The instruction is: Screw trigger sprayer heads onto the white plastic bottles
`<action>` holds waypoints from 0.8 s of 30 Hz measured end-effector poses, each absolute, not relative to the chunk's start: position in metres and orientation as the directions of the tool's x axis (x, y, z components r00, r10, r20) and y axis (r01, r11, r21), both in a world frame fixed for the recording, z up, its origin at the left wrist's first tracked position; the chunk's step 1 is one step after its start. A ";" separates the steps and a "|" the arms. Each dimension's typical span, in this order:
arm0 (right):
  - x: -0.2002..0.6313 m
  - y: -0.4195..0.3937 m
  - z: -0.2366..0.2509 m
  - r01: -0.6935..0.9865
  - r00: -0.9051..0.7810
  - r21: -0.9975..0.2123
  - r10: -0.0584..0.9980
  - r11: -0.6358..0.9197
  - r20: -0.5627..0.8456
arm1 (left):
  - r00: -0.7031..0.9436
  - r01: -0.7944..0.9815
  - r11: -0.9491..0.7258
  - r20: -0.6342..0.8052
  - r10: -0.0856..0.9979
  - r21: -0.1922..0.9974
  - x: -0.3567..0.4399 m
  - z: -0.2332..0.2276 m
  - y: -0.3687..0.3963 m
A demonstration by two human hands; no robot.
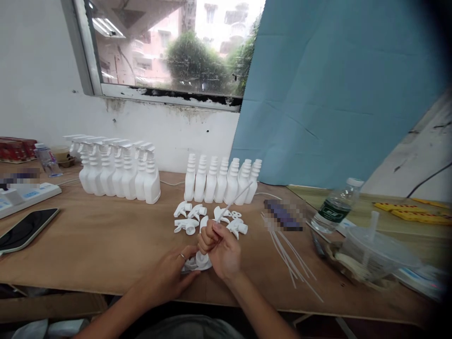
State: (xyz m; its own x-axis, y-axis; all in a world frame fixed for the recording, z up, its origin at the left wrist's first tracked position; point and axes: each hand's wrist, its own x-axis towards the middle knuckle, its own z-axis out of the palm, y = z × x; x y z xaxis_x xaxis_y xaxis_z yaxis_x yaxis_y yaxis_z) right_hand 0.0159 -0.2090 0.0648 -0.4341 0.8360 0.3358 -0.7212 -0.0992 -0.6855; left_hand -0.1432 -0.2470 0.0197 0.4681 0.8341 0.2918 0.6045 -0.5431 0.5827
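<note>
My left hand (172, 275), with a ring on one finger, grips a white spray trigger head (198, 262) low over the table's front. My right hand (219, 249) pinches a thin white dip tube (236, 197) that rises up and to the right, its lower end at the trigger head. Just beyond my hands lie several loose white trigger heads (187, 217). Behind them stands a row of open white bottles (221, 180). To the left is a row of bottles with trigger heads fitted (118, 170).
Several loose dip tubes (291, 256) lie right of my hands. A water bottle (334, 206), a lidded plastic cup (377, 252) and yellow tools (411, 211) are at the right. A phone (24, 228) and a power strip (24, 195) lie at the left. A blue sheet (335, 94) hangs behind.
</note>
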 end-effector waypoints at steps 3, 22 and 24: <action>0.015 -0.209 0.065 -0.709 -0.437 -0.698 0.840 -0.102 0.321 | 0.475 0.594 -0.546 0.290 0.831 0.590 -0.143 0.020 -0.247; -0.001 -0.205 0.049 -0.499 -0.416 -0.866 0.885 -0.030 0.210 | 0.441 0.455 -0.454 0.249 0.862 0.766 -0.140 0.015 -0.239; 0.004 -0.203 0.048 -0.535 -0.431 -0.844 0.874 -0.047 0.224 | 0.437 0.409 -0.451 0.264 0.860 0.793 -0.138 0.016 -0.241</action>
State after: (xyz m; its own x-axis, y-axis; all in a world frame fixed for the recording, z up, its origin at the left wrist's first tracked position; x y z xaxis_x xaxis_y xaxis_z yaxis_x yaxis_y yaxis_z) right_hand 0.0044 -0.2031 0.0484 -0.4314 0.8738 0.2243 -0.5348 -0.0475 -0.8437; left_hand -0.1382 -0.2407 0.0164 0.4368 0.8599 0.2641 0.4086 -0.4512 0.7934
